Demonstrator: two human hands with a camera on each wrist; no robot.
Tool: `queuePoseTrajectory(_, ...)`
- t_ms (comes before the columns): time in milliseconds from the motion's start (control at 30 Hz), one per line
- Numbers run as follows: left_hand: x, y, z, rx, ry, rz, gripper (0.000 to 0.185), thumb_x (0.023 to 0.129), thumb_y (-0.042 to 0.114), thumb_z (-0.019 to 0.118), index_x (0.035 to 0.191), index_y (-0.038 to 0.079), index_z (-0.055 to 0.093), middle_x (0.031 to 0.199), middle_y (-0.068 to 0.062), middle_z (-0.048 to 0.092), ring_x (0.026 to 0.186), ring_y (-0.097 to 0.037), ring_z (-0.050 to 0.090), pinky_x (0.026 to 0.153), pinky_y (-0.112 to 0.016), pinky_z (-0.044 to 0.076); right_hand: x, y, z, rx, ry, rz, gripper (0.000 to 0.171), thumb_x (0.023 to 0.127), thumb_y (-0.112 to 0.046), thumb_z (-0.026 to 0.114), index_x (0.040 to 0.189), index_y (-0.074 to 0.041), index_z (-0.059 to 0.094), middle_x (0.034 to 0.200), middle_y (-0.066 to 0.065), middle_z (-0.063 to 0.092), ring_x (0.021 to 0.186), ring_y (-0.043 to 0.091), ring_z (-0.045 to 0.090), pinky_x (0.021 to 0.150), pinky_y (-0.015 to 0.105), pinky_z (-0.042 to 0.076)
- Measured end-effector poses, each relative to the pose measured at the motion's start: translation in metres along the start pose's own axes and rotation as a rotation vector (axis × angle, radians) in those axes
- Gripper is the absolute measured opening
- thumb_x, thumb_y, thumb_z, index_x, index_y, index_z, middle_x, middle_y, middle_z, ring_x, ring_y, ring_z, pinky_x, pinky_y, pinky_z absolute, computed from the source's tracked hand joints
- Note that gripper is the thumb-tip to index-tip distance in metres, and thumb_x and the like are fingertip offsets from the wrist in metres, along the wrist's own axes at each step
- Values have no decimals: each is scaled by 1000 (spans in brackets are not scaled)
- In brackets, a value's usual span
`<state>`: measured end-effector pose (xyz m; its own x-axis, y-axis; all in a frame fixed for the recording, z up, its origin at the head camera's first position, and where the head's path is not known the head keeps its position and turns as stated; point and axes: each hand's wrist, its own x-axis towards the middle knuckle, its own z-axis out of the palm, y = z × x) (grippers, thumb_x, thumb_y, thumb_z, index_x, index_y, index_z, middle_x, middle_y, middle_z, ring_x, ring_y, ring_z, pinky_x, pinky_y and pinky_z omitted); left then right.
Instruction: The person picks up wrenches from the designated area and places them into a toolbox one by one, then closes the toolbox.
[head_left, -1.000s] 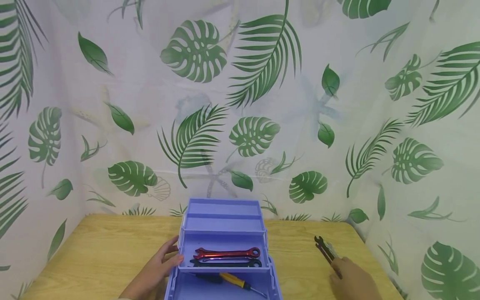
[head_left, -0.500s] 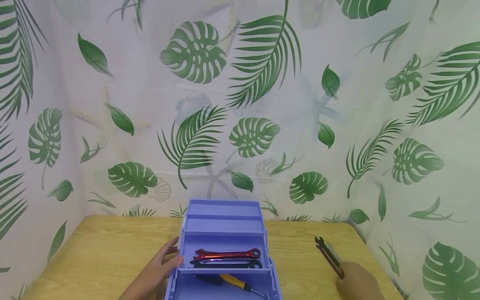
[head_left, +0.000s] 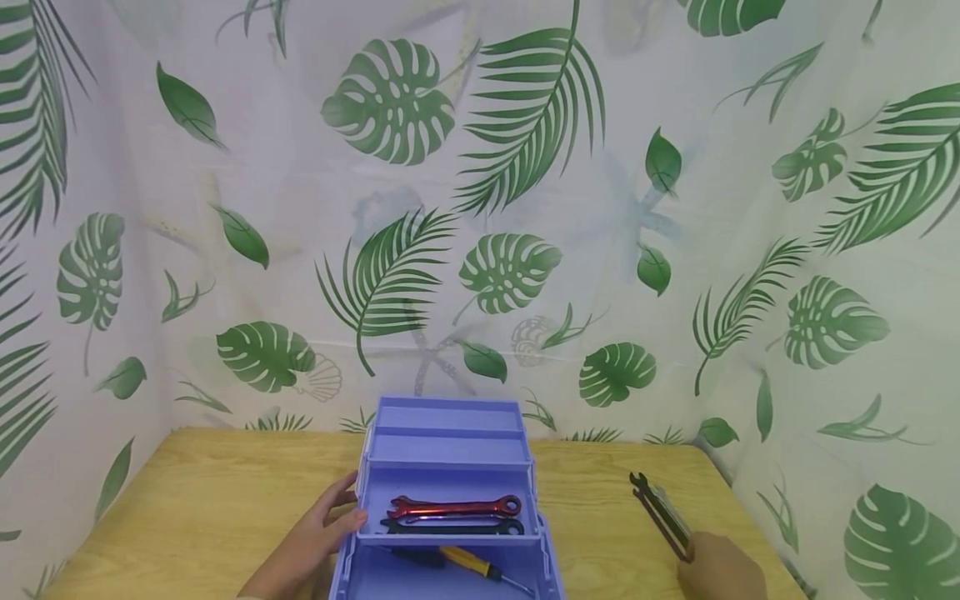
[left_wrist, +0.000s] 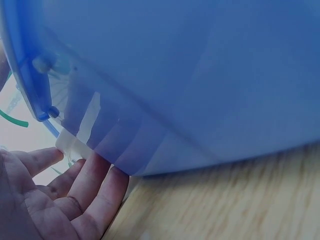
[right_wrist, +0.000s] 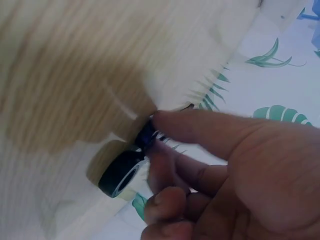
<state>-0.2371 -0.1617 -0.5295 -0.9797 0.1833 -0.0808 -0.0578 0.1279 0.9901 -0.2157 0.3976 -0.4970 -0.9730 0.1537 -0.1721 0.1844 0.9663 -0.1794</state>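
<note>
A blue toolbox (head_left: 551, 575) stands at the front of the table with its stepped trays open. In its middle tray (head_left: 375, 492) lie a red wrench (head_left: 457, 506) and a black wrench (head_left: 450, 527), with a thin purplish one between them. My left hand (head_left: 315, 533) touches the toolbox's left side, thumb at the tray's edge; in the left wrist view its fingers (left_wrist: 85, 185) lie loosely against the blue wall. To the right, my right hand (head_left: 720, 567) pinches a dark wrench (right_wrist: 120, 172) near its ring end. Beside it lie a silver wrench (head_left: 660, 496) and a dark reddish one (head_left: 660, 525).
A yellow-and-black screwdriver (head_left: 468, 562) lies in the toolbox's lower compartment, beside a dark handle (head_left: 420, 557). Wood-grain table (head_left: 225, 492) surrounds the box. A leaf-patterned cloth wall (head_left: 555, 192) rises behind and at both sides.
My right hand has slid slightly down and right along the wrenches, uncovering more of their length. The left hand and the toolbox have stayed in place.
</note>
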Motion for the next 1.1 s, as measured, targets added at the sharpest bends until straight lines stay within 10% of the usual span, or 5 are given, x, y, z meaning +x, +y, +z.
queuePoseTrajectory(1100, -2, 2, 1, -8, -12, 9, 77, 101, 35, 65, 162, 7, 27, 152, -30, 39, 134, -46, 50, 96, -56, 56, -9, -11, 11, 192, 123, 18, 21, 96, -20, 58, 77, -11, 57, 67, 1, 55, 61, 20, 51, 54, 35, 41)
